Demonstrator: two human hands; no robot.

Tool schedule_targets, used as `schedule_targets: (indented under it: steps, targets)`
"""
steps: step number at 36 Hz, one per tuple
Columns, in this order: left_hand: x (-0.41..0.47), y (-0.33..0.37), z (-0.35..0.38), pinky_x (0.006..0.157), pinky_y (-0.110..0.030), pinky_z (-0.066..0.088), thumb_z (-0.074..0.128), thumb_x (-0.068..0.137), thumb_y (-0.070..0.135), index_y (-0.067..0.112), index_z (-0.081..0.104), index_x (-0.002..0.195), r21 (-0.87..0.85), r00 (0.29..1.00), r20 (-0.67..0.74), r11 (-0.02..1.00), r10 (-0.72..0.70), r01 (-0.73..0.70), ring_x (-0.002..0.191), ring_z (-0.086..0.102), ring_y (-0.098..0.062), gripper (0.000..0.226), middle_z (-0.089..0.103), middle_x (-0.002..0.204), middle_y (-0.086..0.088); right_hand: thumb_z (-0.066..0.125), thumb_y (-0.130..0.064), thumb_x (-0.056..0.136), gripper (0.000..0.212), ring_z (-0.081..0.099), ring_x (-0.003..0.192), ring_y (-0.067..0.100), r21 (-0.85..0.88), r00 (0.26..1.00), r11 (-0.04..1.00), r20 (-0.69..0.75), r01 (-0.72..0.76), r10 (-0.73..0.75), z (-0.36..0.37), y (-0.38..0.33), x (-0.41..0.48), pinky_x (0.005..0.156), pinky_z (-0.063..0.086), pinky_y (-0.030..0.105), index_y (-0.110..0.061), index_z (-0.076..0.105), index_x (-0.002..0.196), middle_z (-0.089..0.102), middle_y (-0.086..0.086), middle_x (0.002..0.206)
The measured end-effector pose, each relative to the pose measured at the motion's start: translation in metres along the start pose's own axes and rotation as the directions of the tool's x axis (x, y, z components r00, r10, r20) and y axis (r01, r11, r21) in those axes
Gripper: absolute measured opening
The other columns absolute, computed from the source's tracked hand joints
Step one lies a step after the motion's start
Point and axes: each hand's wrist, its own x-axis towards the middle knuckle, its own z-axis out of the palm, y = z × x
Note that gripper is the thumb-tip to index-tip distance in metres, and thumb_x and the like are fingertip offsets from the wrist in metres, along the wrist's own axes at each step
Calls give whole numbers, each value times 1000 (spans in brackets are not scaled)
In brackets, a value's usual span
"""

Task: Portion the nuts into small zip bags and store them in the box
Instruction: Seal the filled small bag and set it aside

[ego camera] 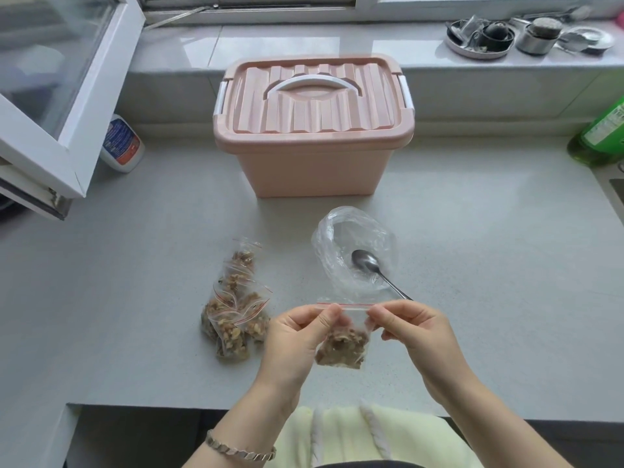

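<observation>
The left hand (297,336) and right hand (417,332) pinch the seal of a small zip bag (353,315) holding walnuts (341,347). Filled bags (233,319) lie left of them. Beyond, a spoon (366,263) sits in a clear bag (351,231), then the lidded pink box (314,136).

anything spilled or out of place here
Nothing stands out: no loose nuts on the counter, filled bags heaped together, spoon resting in the clear bag, box lid on straight.
</observation>
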Motion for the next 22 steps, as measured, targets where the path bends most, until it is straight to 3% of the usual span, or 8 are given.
schedule_targets:
  steps: [8,15,22]
  targets:
    - [-3,8,1,57,-12,47,65,78,3,-3,70,76,76,997,33,995,65,-67,60,64,-7,9,71,67,-5,66,2,77,20,62,57,3,-47,991,991,-35,127,-128,3,0,0,58,45,9,-13,69,65,69,0,59]
    - [-3,15,1,65,-17,53,72,73,1,4,73,78,256,985,127,956,116,-145,68,69,-13,5,73,74,-6,70,-2,76,25,65,67,12,-275,964,926,21,261,-265,0,-1,-3,68,50,28,-25,70,65,72,-3,70]
    - [-4,18,3,69,-13,48,74,75,16,17,73,72,474,960,187,837,210,-275,69,65,-3,3,72,71,5,66,-20,70,5,61,66,3,-368,927,854,75,368,-367,-2,1,-3,62,41,9,-22,70,69,69,-15,68]
